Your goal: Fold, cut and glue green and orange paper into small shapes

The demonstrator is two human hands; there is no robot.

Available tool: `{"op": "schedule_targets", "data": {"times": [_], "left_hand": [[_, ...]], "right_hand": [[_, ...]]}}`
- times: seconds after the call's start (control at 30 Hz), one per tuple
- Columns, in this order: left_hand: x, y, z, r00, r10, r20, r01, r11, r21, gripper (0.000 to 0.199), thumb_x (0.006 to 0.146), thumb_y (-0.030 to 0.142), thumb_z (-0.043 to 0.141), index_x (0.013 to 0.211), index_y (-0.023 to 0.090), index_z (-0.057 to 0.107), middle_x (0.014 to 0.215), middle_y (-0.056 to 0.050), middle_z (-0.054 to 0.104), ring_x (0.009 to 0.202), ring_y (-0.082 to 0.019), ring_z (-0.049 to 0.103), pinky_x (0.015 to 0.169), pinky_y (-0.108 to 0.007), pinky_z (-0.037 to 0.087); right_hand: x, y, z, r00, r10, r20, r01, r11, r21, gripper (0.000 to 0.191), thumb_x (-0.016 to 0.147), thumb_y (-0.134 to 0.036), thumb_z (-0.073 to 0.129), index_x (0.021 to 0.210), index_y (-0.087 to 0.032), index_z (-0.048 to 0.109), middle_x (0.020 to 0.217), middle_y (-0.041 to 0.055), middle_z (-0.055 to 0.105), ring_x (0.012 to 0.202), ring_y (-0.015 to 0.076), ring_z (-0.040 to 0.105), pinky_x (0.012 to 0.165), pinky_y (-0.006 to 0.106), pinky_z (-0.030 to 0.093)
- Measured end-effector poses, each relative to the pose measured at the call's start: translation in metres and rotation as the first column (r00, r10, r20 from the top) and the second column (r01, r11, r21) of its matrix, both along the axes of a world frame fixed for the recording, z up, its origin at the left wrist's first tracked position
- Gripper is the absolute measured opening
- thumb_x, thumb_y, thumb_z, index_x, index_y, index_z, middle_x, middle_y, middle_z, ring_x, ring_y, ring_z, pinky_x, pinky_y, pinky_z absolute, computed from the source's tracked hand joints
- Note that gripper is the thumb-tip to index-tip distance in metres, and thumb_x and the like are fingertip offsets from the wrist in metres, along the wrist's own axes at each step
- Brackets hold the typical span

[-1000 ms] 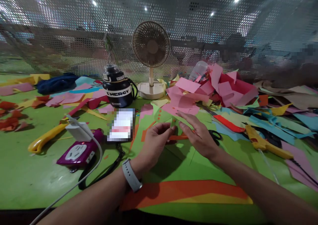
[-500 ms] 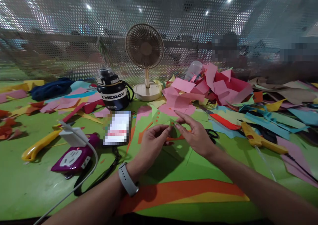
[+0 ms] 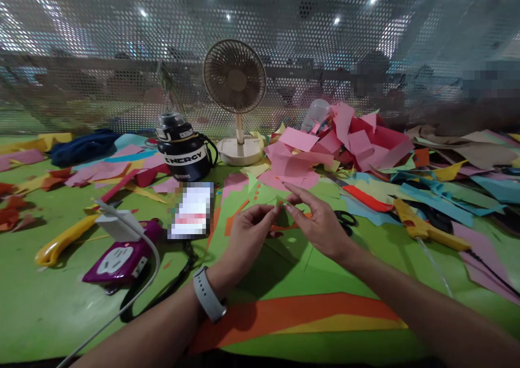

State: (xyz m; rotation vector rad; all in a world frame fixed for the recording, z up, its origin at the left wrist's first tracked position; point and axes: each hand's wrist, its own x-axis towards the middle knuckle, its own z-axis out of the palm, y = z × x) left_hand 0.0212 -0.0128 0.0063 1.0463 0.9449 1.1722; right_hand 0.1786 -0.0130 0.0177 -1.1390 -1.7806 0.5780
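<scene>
My left hand (image 3: 252, 231), with a pale watch strap on its wrist, is closed in a pinch on a small green paper piece (image 3: 280, 199) that has an orange spot on it. Facing it, my right hand (image 3: 319, 219) has its thumb and a finger drawn together at the piece's right edge, while another finger stretches out above. What these right fingertips hold is too small to make out. Beneath both hands lie green paper sheets (image 3: 280, 268) and a strip of orange paper (image 3: 292, 226). Black-handled scissors (image 3: 346, 221) rest beside my right hand, partly hidden.
A phone (image 3: 193, 211), purple power strip (image 3: 119, 259) and yellow-handled tool (image 3: 67, 240) lie left. Behind stand a black bottle (image 3: 184, 159) and a fan (image 3: 235, 78). Pink paper scraps (image 3: 298, 139) heap at the back. A red-handled cutter (image 3: 369, 198) and yellow glue gun (image 3: 426, 230) lie right.
The view has shifted very slightly. Both hands keep nearly the same pose around the small green paper piece.
</scene>
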Motion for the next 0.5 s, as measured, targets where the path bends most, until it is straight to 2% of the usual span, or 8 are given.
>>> {"op": "schedule_targets", "data": {"times": [0.37,0.5], "left_hand": [[-0.0009,0.0000,0.0002,1.000,-0.007,0.008,0.007,1.000,0.016,0.019,0.070,0.036,0.076,0.076,0.018,0.072,0.075,-0.002,0.068,0.066,-0.013,0.061,0.056,-0.024,0.055],[-0.0002,-0.0006,0.0000,1.000,-0.008,0.006,0.008,1.000,0.015,0.017,0.070,0.033,0.076,0.077,0.018,0.073,0.075,-0.002,0.068,0.066,-0.014,0.062,0.056,-0.025,0.055]], "right_hand": [[-0.0004,0.0007,-0.0002,0.999,-0.018,-0.029,0.017,0.999,-0.030,0.045,0.087,-0.025,0.055,0.132,-0.022,0.059,0.099,0.0061,0.069,0.091,0.0184,0.064,0.085,0.034,0.053],[0.0003,0.0011,-0.0017,0.996,-0.029,-0.085,0.020,0.993,-0.114,0.047,0.086,-0.027,0.056,0.132,-0.021,0.058,0.101,0.0064,0.067,0.093,0.0186,0.063,0.084,0.034,0.052]]}}
